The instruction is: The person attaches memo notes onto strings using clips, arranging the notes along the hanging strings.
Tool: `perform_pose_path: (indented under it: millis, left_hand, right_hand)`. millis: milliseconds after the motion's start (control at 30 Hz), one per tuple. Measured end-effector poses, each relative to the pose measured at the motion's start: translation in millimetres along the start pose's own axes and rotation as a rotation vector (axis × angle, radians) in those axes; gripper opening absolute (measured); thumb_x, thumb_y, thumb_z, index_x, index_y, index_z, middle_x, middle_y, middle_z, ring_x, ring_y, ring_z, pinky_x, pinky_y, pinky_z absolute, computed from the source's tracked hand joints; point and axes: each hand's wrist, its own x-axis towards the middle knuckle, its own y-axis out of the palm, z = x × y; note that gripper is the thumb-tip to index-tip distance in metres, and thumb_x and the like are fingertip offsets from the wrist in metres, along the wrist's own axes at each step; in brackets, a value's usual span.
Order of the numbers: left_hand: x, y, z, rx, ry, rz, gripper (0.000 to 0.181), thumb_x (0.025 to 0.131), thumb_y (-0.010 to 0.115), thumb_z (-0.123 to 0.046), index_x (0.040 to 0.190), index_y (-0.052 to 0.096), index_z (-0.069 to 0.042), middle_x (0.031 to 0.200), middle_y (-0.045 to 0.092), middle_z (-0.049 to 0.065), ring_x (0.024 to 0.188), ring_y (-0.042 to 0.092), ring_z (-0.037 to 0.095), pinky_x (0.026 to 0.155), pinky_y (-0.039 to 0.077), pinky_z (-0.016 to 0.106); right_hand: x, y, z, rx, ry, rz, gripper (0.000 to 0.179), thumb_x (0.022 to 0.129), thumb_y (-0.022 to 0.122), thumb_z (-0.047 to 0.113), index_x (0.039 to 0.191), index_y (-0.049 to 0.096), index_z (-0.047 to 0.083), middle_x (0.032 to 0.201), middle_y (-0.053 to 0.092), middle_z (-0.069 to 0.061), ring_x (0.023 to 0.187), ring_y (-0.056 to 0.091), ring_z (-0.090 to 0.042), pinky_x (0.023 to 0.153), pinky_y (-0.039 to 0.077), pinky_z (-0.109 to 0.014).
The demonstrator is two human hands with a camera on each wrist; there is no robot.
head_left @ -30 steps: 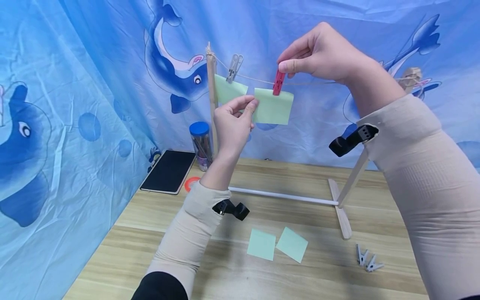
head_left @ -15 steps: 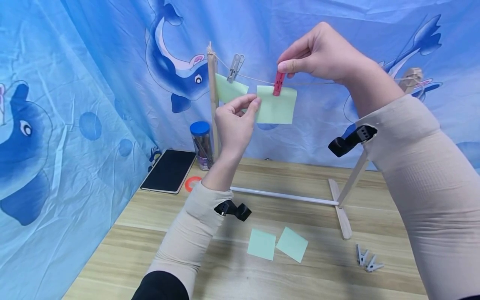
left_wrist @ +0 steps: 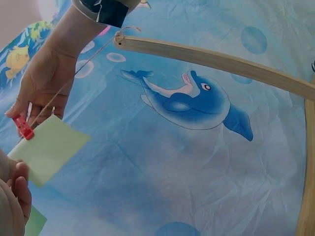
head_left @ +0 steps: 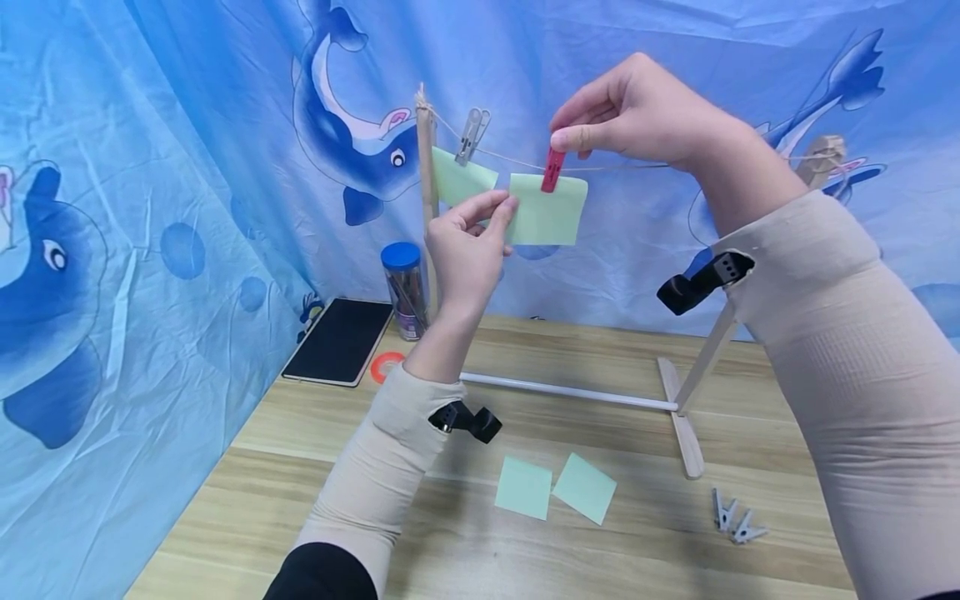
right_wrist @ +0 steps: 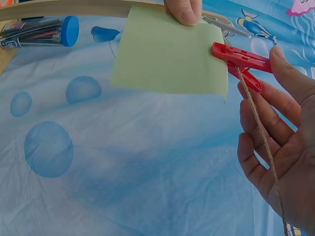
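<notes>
My right hand pinches the handle end of a red clothespin between thumb and fingers. The clothespin's other end sits over the top edge of a light green paper square, right at the string. At that paper's left edge, my left hand holds it between thumb and forefinger. Another green paper hangs to the left under a grey clothespin, partly hidden behind the left hand. In the right wrist view the red clothespin bites the side of the paper.
The string runs between a left wooden post and a right post; a white rod joins them low. Two green papers and grey clothespins lie on the table. A blue-lidded jar, black notebook and orange ring stand left.
The held paper shifted slightly right, then back left. The right hand and red clothespin have moved a little left, and the clothespin leans more.
</notes>
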Motion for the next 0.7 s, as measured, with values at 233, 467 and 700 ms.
perform_pose_path:
  millis: [233,467,700]
  left_hand:
    - [-28.0,-2.2,14.9,0.074,0.08,-0.071,0.024,0.096,0.071,-0.027,0.108,0.075,-0.007,0.102,0.075,-0.001,0.058,0.063,0.012,0.05,0.05,0.023]
    - [-54.5,-12.2,43.3,0.144,0.195,-0.025,0.018,0.095,0.069,-0.021,0.091,0.076,-0.005,0.077,0.072,0.002,0.049,0.052,0.011,0.047,0.043,0.021]
    - [-63.4,-25.6,62.3,0.162,0.167,0.022,0.02,0.095,0.068,-0.019,0.086,0.076,-0.003,0.071,0.07,0.004,0.048,0.052,0.012,0.047,0.042,0.019]
  right_hand:
    - [0.5,3,-2,0.035,0.033,-0.007,0.042,0.093,0.075,0.031,0.125,0.071,0.006,0.098,0.075,0.004,0.091,0.066,-0.017,0.099,0.052,-0.033]
    - [0.8,6,-5,0.006,0.066,0.006,0.045,0.095,0.072,0.036,0.129,0.069,0.007,0.1,0.075,0.002,0.094,0.064,-0.02,0.1,0.049,-0.04]
    - [0.3,6,-7,-0.034,0.09,0.027,0.048,0.095,0.07,0.041,0.131,0.068,0.01,0.111,0.074,-0.006,0.098,0.064,-0.018,0.1,0.047,-0.045]
